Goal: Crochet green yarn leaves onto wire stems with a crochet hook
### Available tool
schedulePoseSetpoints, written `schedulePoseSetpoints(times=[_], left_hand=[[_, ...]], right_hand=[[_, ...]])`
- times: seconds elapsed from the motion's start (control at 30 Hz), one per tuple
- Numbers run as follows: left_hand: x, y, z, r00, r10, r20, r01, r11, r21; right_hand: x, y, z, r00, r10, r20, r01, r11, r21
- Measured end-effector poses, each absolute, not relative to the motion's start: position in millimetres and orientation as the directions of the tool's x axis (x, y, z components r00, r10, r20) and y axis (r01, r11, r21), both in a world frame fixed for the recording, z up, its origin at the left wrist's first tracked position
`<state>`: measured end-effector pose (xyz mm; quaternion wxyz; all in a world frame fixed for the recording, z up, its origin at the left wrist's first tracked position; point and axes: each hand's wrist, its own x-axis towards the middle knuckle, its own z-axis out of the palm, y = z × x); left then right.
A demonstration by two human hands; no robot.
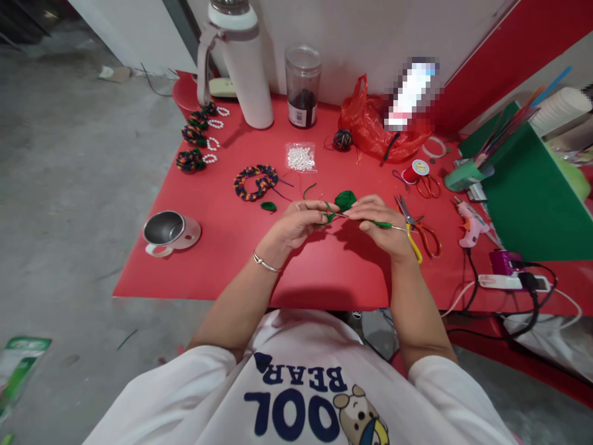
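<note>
My left hand [303,221] pinches a small piece of green crochet work [330,217] between thumb and fingers. My right hand [380,225] is closed on a crochet hook [382,224] with a green grip, its tip meeting the green yarn. Just behind the hands lies a ball of green yarn [345,199]. A small green crocheted leaf [268,206] rests left of my left hand, below a multicoloured crocheted strip [250,183] that curls into a loop. Right of my right hand lie orange-handled scissors [430,240] and a yellow-handled tool [415,246] partly under them.
A steel-lined mug [185,230] stands at the left. Behind are a white flask [252,74], a lidded cup [303,86], a bead packet [301,158] and a red plastic bag [370,123]. A pink glue gun [473,225] and power strip [503,282] are at the right.
</note>
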<state>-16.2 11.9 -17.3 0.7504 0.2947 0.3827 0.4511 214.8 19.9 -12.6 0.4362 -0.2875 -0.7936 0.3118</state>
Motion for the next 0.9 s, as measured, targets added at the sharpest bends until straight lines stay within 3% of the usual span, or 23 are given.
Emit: schedulePoseSetpoints(times=[0.2, 0.3, 0.43, 0.6, 0.7, 0.77, 0.83, 0.9], left_hand=[[-14, 10, -20, 0.370, 0.894, -0.254, -0.445, 0.411, 0.796], [-9, 8, -22, 0.335, 0.920, -0.206, -0.479, 0.354, 0.803], [1, 6, -25, 0.122, 0.984, -0.133, -0.450, 0.174, 0.876], [11, 5, -30, -0.116, 0.989, -0.090, -0.344, 0.045, 0.938], [13, 5, -33, -0.073, 0.989, -0.128, -0.413, 0.087, 0.906], [12, 5, -34, 0.016, 0.985, -0.171, -0.492, 0.157, 0.857], [9, 6, -34, 0.123, 0.969, -0.213, -0.536, 0.245, 0.808], [3, 8, -33, 0.209, 0.948, -0.241, -0.532, 0.317, 0.785]], right_hand=[[208, 16, -23, -0.421, 0.774, 0.472, -0.032, 0.508, -0.861], [195, 16, -37, -0.290, 0.820, 0.494, -0.173, 0.462, -0.870], [184, 14, -42, -0.269, 0.805, 0.529, 0.090, 0.567, -0.818], [183, 11, -41, -0.270, 0.689, 0.672, 0.403, 0.715, -0.571], [180, 9, -47, -0.293, 0.627, 0.722, 0.516, 0.739, -0.433], [179, 8, -50, -0.288, 0.622, 0.728, 0.543, 0.732, -0.411], [179, 8, -51, -0.271, 0.645, 0.714, 0.495, 0.730, -0.471], [180, 10, -50, -0.239, 0.703, 0.669, 0.354, 0.705, -0.614]])
